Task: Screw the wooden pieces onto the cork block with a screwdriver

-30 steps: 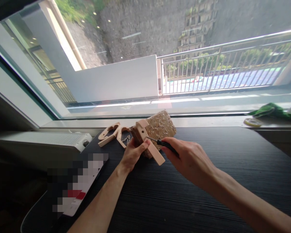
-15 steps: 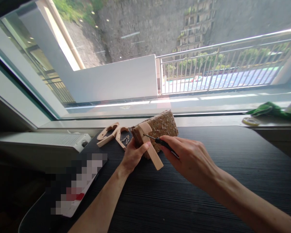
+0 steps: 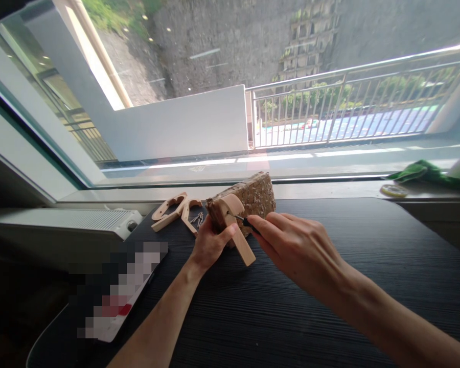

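Note:
My left hand [image 3: 209, 245] is closed on a pale wooden bracket [image 3: 242, 245] with a curved top and a straight leg. Its thumb presses the bracket against the end of a rough brown block [image 3: 258, 197], which is tilted on the table. In my right hand [image 3: 302, 245] is a screwdriver [image 3: 246, 221], its dark handle mostly hidden by the fingers. The thin shaft points left to a dark hole in the bracket; whether a screw sits there is too small to tell. Beyond my left hand lie several loose screws [image 3: 197, 220] and more curved wooden brackets [image 3: 169, 210].
The dark table [image 3: 329, 327] stands against a window sill [image 3: 314, 190]. A blurred, flat, pale object [image 3: 117, 327] lies at the left. A white radiator [image 3: 61, 221] is beyond the left edge. On the sill are a green cloth [image 3: 421, 173] and a tape roll [image 3: 393, 190].
My right hand has turned slightly around the screwdriver, hiding more of its handle. The block and bracket have shifted and turned a little. My left hand keeps its hold.

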`<state>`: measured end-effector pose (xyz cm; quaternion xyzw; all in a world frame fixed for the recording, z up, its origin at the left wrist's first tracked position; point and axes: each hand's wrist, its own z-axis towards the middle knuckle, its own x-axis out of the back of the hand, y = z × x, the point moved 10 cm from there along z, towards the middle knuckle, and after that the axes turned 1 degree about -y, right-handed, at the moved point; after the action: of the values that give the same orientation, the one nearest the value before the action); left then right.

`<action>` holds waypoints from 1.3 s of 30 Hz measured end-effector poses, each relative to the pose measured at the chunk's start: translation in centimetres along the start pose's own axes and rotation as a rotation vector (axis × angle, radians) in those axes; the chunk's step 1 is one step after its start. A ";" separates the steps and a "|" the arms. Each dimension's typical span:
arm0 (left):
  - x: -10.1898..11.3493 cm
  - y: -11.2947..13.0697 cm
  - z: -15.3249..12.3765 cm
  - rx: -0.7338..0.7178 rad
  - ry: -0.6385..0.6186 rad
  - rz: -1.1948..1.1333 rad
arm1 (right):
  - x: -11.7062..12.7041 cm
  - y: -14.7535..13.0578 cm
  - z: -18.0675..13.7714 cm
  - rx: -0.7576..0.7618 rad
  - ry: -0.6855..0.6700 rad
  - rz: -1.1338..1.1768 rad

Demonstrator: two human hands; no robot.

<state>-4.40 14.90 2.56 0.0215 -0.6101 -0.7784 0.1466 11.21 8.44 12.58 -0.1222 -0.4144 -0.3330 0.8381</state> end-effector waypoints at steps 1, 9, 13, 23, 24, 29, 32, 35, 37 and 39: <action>0.2 0.0 0.0 -0.011 0.013 0.036 | -0.1 -0.1 0.0 -0.001 0.003 -0.015; 0.5 1.0 0.1 -0.057 0.065 0.234 | -2.1 1.9 -0.6 -0.262 -0.002 0.292; 0.7 1.4 0.0 -0.087 0.081 0.274 | -4.0 4.8 -1.7 -0.560 -0.031 0.618; 0.4 -0.6 0.4 0.057 -0.002 -0.020 | -1.4 2.2 0.0 -0.230 -0.099 0.186; 0.4 -0.7 0.3 0.077 0.001 -0.040 | -1.1 1.6 0.1 -0.170 -0.088 0.123; 0.9 -0.2 0.0 0.103 0.065 0.004 | -0.5 -0.8 0.1 -0.014 -0.044 -0.060; 1.1 0.1 -0.1 0.088 0.079 0.054 | -0.9 -0.4 -0.1 -0.091 -0.049 0.036; 1.1 0.3 -0.1 0.080 0.077 0.090 | -2.5 1.7 -0.6 -0.328 -0.111 0.335; 1.0 0.5 -0.1 0.073 0.075 0.104 | -3.8 3.1 -1.3 -0.501 -0.175 0.541; 1.0 0.7 -0.1 0.062 0.077 0.114 | -4.5 3.6 -1.6 -0.584 -0.224 0.637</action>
<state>-5.18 14.43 3.37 0.0212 -0.6282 -0.7480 0.2131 12.66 12.41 8.33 -0.5108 -0.3328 -0.1462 0.7790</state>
